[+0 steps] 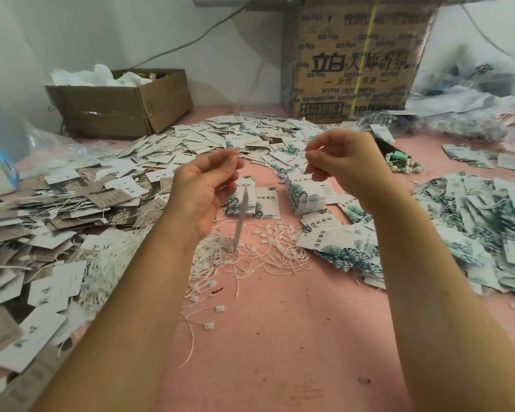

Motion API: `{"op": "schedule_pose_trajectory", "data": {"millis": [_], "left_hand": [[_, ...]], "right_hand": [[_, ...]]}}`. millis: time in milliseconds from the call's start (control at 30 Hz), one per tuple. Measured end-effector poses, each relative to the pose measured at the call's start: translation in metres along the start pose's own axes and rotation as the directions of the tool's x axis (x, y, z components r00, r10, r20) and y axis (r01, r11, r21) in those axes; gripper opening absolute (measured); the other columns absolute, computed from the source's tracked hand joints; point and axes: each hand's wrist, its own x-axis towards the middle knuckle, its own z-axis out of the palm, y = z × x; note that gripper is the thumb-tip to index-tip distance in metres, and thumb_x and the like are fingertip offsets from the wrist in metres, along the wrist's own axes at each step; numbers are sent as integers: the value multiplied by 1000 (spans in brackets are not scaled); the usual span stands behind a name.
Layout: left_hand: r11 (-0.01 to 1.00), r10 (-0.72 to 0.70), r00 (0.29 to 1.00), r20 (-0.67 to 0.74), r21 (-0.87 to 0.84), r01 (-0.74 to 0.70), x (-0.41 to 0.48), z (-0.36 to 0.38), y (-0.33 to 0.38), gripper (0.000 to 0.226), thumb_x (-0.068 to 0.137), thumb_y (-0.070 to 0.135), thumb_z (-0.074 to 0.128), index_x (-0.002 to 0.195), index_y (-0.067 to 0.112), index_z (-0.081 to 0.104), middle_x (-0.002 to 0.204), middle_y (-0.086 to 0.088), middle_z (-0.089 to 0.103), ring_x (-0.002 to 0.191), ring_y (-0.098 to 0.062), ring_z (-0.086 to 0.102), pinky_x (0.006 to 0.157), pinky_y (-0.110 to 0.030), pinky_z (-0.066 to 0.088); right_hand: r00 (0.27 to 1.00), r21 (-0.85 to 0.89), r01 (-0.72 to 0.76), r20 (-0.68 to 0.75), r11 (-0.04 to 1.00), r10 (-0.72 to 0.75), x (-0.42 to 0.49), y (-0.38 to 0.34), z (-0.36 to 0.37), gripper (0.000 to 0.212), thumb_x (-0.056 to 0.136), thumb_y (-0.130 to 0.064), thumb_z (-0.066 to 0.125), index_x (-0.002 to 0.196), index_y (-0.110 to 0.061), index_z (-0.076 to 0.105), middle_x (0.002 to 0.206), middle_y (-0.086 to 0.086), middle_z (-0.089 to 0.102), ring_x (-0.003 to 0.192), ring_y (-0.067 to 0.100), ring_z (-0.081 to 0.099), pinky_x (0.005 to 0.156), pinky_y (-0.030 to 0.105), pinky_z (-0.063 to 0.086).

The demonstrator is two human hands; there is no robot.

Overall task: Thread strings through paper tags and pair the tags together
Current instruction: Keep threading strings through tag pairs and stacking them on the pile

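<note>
Both hands are raised above the pink tabletop (280,337), whose surface is scuffed and speckled. The left hand (202,185) has thumb and forefinger pressed together in a pinch on a fine white string (241,176), the other fingers loosely curled. Below them dangles a flat paper tag (241,217), seen edge-on as a thin pale blurred strip. The right hand (348,162) is pinching too, thumb against forefinger on the string's other end (too thin to trace well).

Under the hanging tag lies a tangle of loose strings (250,254), wiry white cords with small square plastic clasps. Just behind stand two squared stacks of leaf-printed tags (304,191), glossy white card with green fronds. Brown and sepia tags (57,203) spread in a heap at left, strung leaf tags (473,218) at right. A beaded bracelet (405,166) lies beyond the right hand. At the back sit an open cardboard box (122,105) and a printed carton (354,60).
</note>
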Motion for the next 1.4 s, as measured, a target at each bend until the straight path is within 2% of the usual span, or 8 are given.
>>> {"op": "schedule_pose_trajectory", "data": {"millis": [100, 233, 367, 433, 700, 867, 1133, 1400], "left_hand": [[985, 31, 996, 87, 165, -45, -4, 4, 2, 17, 82, 2, 62, 83, 17, 69, 74, 5, 73, 65, -3, 63, 59, -17, 51], [936, 69, 981, 183, 328, -127, -9, 11, 2, 17, 86, 3, 61, 92, 18, 64, 75, 4, 73, 64, -5, 63, 59, -18, 49], [925, 98, 971, 220, 340, -170, -11, 16, 2, 22, 86, -1, 60, 94, 19, 54, 68, 4, 71, 59, -7, 60, 59, -20, 48], [926, 110, 971, 212, 333, -178, -11, 17, 2, 23, 86, -2, 59, 93, 19, 52, 65, 4, 69, 58, -7, 59, 59, -20, 48], [886, 161, 949, 269, 384, -260, -12, 18, 1, 27, 85, -3, 61, 92, 20, 50, 64, 7, 69, 68, -10, 63, 59, -18, 48], [865, 179, 940, 290, 409, -291, -12, 18, 0, 29, 81, -3, 65, 92, 20, 50, 64, 8, 69, 64, -6, 62, 58, -14, 46], [853, 180, 936, 303, 426, -302, -13, 18, 0, 30, 81, -3, 66, 91, 20, 50, 65, 6, 69, 62, -4, 61, 58, -13, 46], [851, 179, 931, 319, 425, -309, -13, 18, 1, 29, 80, -3, 66, 90, 19, 50, 65, 6, 69, 63, -5, 62, 59, -14, 46]], "right_hand": [[999, -4, 38, 19, 999, -38, -1, -5, 1, 1, 84, 2, 62, 83, 0, 62, 67, 8, 64, 54, 14, 60, 59, 24, 54], [985, -81, 130, 127, 988, -119, -2, -12, 11, 12, 81, -1, 66, 75, -12, 65, 66, 0, 65, 53, 3, 60, 61, 19, 54], [959, -111, 182, 239, 977, -151, -4, -17, 25, 15, 82, -2, 66, 75, -16, 64, 69, -2, 66, 62, 9, 63, 68, 25, 56], [959, -108, 178, 240, 978, -148, -4, -17, 28, 14, 83, -2, 64, 76, -15, 64, 70, -2, 66, 66, 13, 63, 69, 27, 56], [962, -114, 173, 231, 978, -144, -4, -16, 26, 14, 84, -3, 64, 77, -16, 64, 67, -6, 64, 59, 4, 58, 67, 25, 54], [964, -89, 143, 240, 986, -118, -4, -16, 27, 8, 84, -3, 62, 82, -9, 66, 72, 7, 67, 64, 12, 60, 66, 25, 54], [966, -59, 103, 242, 993, -86, -5, -15, 27, 10, 84, -4, 63, 79, -12, 66, 66, 0, 65, 54, 2, 56, 60, 17, 51], [966, -50, 109, 240, 993, -94, -6, -18, 28, 9, 83, -2, 63, 78, -9, 67, 63, -1, 64, 52, -1, 55, 58, 16, 50]]}}
